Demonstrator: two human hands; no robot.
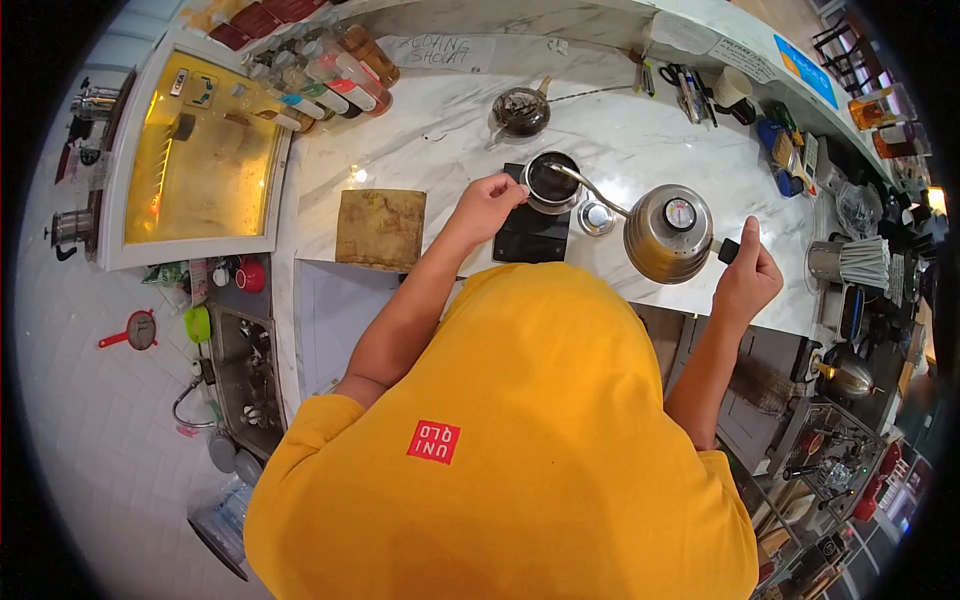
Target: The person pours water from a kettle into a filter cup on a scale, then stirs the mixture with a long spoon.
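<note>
My right hand (748,278) is wrapped round the black handle of a steel gooseneck kettle (665,250), its thumb stretched along the top. The kettle has a round dial in its lid, and its spout reaches left over the mouth of a round metal-rimmed cup (553,203). Dark contents show inside this cup, which stands on a black scale (530,246). At the cup's left rim my left hand (488,207) is closed, thumb and fingers pinching the edge. Between scale and kettle lies a small silver round piece (596,218).
Behind the cup stands a glass teapot (521,112) with dark contents. A brown folded cloth (380,229) lies to the left, near bottles (345,80) and a lit glass-door cabinet (200,150). Pens and scissors (690,92), a paper cup (732,87) and a straw holder (826,261) line the right.
</note>
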